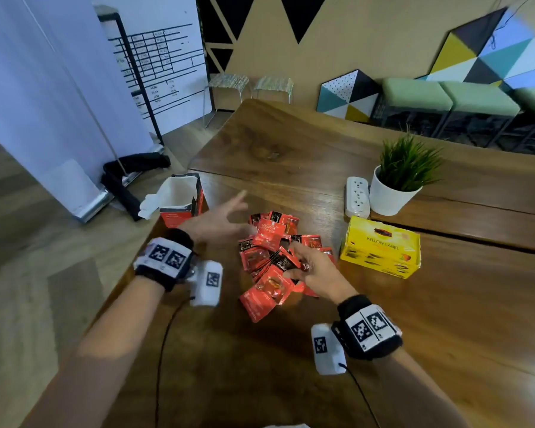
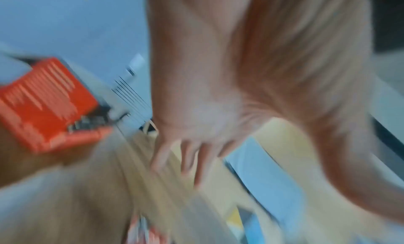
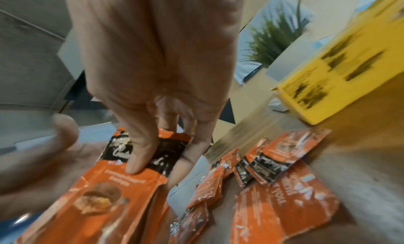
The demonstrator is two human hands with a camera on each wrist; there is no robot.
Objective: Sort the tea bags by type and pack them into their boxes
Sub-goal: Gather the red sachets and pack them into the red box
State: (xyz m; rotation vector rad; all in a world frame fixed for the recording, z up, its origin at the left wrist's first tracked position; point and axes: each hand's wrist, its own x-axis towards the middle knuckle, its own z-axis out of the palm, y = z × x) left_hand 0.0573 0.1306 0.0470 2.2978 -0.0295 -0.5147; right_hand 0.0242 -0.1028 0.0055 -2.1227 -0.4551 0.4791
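Lying in a loose overlapping heap mid-bench, toward the left edge: red tea sachets (image 1: 271, 257), some face up, some showing the black band. Right hand (image 1: 314, 270) sits on the near-right side of the heap, grip closed on a small stack of sachets (image 3: 113, 178): fingers on top across the black band, thumb underneath per right wrist view. Rest of the sachets lie flat on the bench (image 1: 445, 319), a few spread just right of the held stack. Left hand (image 1: 220, 220) hovers over the left side of the heap, grip open, fingers spread and straight, holding nothing; left wrist view is motion-blurred but shows the same splayed fingers (image 2: 186, 158). Red box (image 1: 183, 200) stands upright at the bench's left edge, just behind the left hand, top torn open with white flaps showing; contents can't tell. Yellow box (image 1: 380, 247) marked YELLOW LABEL lies near the heap on its right, apart from it; whether open can't tell. Behind the yellow box: white power strip (image 1: 358, 196), touching or just beside a white pot with a green plant (image 1: 399, 177). Whiteboard (image 1: 161, 66) and green stools (image 1: 445, 97) beyond the bench's far edge.
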